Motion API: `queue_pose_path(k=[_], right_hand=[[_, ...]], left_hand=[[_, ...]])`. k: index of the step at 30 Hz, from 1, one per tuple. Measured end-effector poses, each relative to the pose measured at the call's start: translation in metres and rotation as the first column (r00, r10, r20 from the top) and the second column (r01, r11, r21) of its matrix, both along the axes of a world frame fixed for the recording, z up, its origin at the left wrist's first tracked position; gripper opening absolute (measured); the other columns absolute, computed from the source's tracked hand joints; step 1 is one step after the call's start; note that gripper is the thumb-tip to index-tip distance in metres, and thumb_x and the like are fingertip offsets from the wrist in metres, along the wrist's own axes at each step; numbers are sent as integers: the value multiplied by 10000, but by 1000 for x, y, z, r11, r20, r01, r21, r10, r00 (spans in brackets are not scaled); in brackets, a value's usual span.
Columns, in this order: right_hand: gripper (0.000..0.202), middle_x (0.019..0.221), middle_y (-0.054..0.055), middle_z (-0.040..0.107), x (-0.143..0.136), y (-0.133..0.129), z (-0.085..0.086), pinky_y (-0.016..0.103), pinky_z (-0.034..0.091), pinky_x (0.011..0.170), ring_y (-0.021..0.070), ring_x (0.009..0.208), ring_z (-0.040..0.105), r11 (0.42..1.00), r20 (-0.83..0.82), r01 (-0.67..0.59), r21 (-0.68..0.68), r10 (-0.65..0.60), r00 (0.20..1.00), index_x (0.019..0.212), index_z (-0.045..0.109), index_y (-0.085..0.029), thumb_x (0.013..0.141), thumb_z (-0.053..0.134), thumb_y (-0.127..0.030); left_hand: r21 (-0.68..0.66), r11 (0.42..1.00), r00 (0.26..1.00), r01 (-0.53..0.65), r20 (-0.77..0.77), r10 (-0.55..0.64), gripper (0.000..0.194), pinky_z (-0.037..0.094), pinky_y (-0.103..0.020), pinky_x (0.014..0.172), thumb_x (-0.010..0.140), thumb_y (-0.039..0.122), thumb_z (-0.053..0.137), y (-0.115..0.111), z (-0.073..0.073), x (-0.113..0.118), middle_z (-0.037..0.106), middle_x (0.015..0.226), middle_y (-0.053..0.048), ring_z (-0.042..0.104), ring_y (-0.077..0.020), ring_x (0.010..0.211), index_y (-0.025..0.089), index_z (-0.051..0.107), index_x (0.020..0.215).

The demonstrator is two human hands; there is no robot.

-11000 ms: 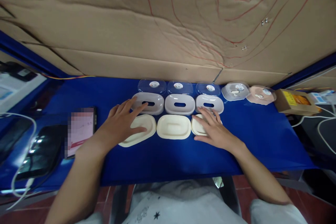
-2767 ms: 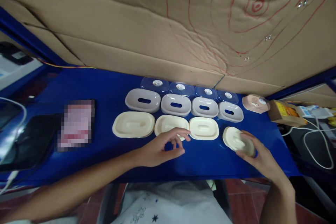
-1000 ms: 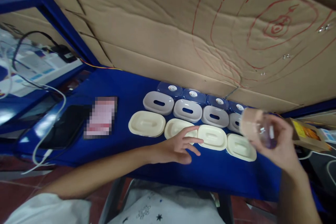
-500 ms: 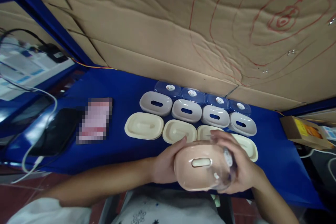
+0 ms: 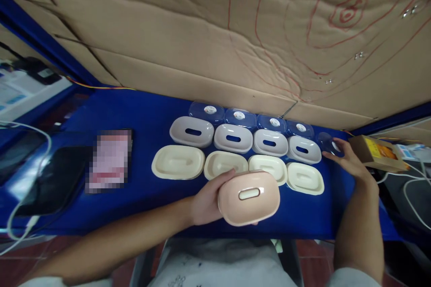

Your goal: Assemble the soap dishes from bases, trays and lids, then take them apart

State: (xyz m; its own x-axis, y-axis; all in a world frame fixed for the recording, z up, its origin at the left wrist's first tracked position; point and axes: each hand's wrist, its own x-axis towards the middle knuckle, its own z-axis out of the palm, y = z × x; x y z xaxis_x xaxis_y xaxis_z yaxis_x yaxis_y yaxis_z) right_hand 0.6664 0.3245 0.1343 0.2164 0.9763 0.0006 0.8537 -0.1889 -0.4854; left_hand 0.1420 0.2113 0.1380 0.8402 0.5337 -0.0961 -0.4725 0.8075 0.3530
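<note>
My left hand (image 5: 209,198) is closed round a pink oval soap box (image 5: 232,208) with a slot in its top, tilted above the front of the table. A cream piece shows through the slot. At the right end of the back row, my right hand (image 5: 350,159) grips a clear lid (image 5: 326,141) with a white sticker. To its left lies a row of clear lids (image 5: 239,118). In front of those stand several pale grey slotted trays (image 5: 233,138), and nearer me several cream oval dishes (image 5: 178,162).
A phone with a blurred pink screen (image 5: 109,159) lies on the blue table (image 5: 148,116), beside a black device (image 5: 55,179) and white cables. An open cardboard box (image 5: 379,152) stands right. Cardboard (image 5: 161,31) with red drawn lines walls the back.
The clear lid has come off the pink soap box. My right hand has carried it to the back right, while my left hand keeps the soap box near me.
</note>
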Motion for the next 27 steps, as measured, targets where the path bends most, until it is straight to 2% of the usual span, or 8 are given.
queue_pose_path(k=[3, 6, 9, 12, 15, 18, 21, 27], right_hand=[[816, 1636, 182, 496, 5, -2, -6, 490, 351, 1250, 369, 1510, 474, 996, 36, -19, -92, 22, 999, 1560, 472, -242, 857, 739, -558], [793, 1744, 181, 354, 7, 1, -9, 528, 238, 1298, 386, 1624, 293, 996, 102, 13, -94, -3, 995, 1605, 463, -249, 884, 671, -504], [717, 1765, 188, 305, 5, 4, -12, 613, 215, 1277, 418, 1634, 241, 996, 168, 70, -60, -59, 984, 1615, 475, -272, 933, 589, -461], [663, 1746, 210, 301, -1, 7, -16, 649, 234, 1247, 442, 1598, 270, 992, 221, 124, 19, -125, 967, 1602, 504, -250, 966, 527, -436], [597, 1621, 250, 414, -10, 11, -20, 555, 296, 1244, 390, 1520, 383, 984, 248, 139, 108, -162, 955, 1547, 562, -172, 985, 475, -356], [540, 1487, 229, 520, -19, 14, -23, 483, 337, 1238, 335, 1438, 472, 981, 260, 113, 155, -151, 954, 1492, 609, -166, 981, 469, -271], [505, 1468, 222, 561, -26, 16, -23, 460, 341, 1247, 319, 1428, 497, 982, 265, 67, 179, -114, 958, 1467, 621, -152, 1005, 479, -296], [465, 1524, 219, 602, -48, 11, -3, 488, 358, 1264, 318, 1480, 511, 961, 252, -20, 277, -52, 966, 1465, 591, -165, 1066, 453, -361]], left_hand=[[9, 999, 999, -36, -29, 37, 616, 587, -563, 1014, 1073, 642, 487, 4, -4, -1, 666, 1520, -135, 665, -396, 1347, 228, 641, 1502], [24, 999, 998, -49, -39, 50, 624, 586, -571, 1020, 1056, 645, 526, 5, -3, -2, 639, 1558, -121, 650, -401, 1366, 242, 632, 1520], [53, 997, 997, -54, -45, 56, 608, 575, -553, 1040, 1052, 629, 543, 4, 0, -3, 627, 1574, -112, 639, -392, 1383, 248, 645, 1515], [56, 997, 996, -51, -72, 55, 609, 523, -529, 1121, 1049, 622, 554, 3, 2, -4, 626, 1578, -111, 627, -375, 1403, 240, 655, 1513], [43, 998, 994, -50, -90, 54, 661, 475, -526, 1177, 1018, 643, 593, 3, 3, -4, 597, 1607, -112, 603, -382, 1432, 237, 633, 1539], [61, 996, 994, -59, -91, 65, 666, 453, -513, 1203, 1001, 643, 617, 3, 4, -4, 585, 1621, -101, 555, -379, 1484, 237, 645, 1529], [79, 995, 994, -55, -87, 62, 635, 443, -489, 1217, 1013, 637, 602, 3, 5, -4, 591, 1618, -79, 485, -359, 1548, 248, 662, 1511], [53, 997, 992, -57, -113, 63, 642, 423, -495, 1228, 1013, 631, 605, 3, 5, -5, 595, 1613, -93, 548, -365, 1493, 233, 659, 1514]])
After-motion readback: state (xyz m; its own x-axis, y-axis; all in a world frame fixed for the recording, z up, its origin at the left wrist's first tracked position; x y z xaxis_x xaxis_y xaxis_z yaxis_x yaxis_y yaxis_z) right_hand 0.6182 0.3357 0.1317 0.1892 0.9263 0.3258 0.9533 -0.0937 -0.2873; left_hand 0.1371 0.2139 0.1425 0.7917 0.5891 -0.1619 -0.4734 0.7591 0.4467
